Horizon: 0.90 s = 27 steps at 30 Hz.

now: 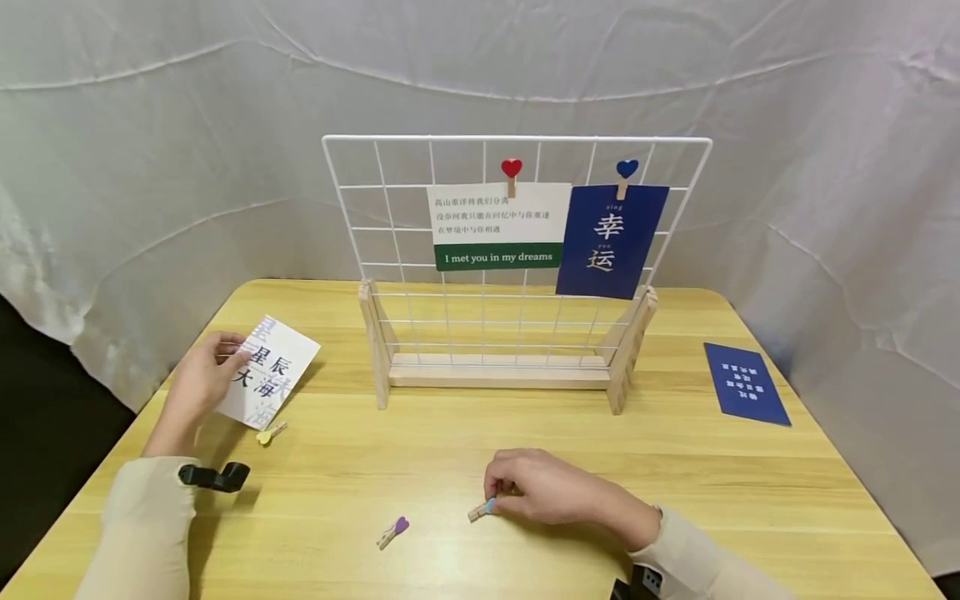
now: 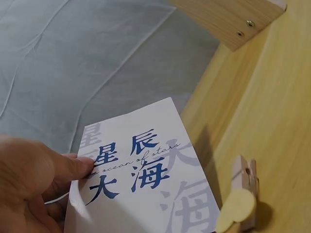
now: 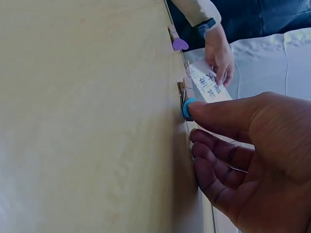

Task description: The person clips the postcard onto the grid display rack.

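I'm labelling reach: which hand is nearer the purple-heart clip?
Right. The right hand is right of the purple-heart clip, pinching the blue-heart clip; the left hand is farther, forward and left of it, holding the white card.

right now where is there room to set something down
Bare table lies between the rack and the purple clip, and between the right hand and the flat blue card. It is crowded at the left, where the left hand holds the white card beside the yellow clip, and where the right hand pinches the light-blue clip.
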{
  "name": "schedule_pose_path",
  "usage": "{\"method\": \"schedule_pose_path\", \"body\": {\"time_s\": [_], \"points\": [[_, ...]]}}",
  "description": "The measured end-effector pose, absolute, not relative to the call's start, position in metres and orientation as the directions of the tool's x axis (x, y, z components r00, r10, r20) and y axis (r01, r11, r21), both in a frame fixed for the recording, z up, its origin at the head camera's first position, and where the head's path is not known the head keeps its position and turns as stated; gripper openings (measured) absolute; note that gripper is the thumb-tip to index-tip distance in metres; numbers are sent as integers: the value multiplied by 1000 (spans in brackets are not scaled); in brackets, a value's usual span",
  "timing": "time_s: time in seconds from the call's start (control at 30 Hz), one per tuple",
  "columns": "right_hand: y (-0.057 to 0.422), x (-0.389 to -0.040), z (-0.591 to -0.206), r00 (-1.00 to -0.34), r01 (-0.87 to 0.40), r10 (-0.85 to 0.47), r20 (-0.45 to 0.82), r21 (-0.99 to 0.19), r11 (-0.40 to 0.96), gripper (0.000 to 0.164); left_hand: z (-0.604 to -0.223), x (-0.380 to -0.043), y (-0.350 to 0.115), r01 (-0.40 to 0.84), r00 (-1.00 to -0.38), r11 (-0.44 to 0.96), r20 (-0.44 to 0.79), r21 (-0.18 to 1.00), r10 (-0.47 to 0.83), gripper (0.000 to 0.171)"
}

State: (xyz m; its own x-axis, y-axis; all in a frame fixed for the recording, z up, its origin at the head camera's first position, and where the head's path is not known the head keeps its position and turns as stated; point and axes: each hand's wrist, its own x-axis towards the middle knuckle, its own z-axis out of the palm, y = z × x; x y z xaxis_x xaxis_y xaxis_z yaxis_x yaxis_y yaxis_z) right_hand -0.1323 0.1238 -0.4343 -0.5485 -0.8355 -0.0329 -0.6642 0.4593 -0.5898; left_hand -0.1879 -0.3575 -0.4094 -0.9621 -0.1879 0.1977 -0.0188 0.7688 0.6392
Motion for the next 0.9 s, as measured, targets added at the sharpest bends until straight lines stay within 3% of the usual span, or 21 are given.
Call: {"method": "schedule_pose_path", "body": {"time_s": [0.43,0.9], "points": [[123,-133,-434,-579,-628,-815,9,-643,438,8,-391,-184,-347,27,-952,711,234,703,-195,34],[125,-136,-428,-616,-555,-788,-22,-697,453,9,-377,-177,-333,117,-958,688,265,717,-112,30]]}}
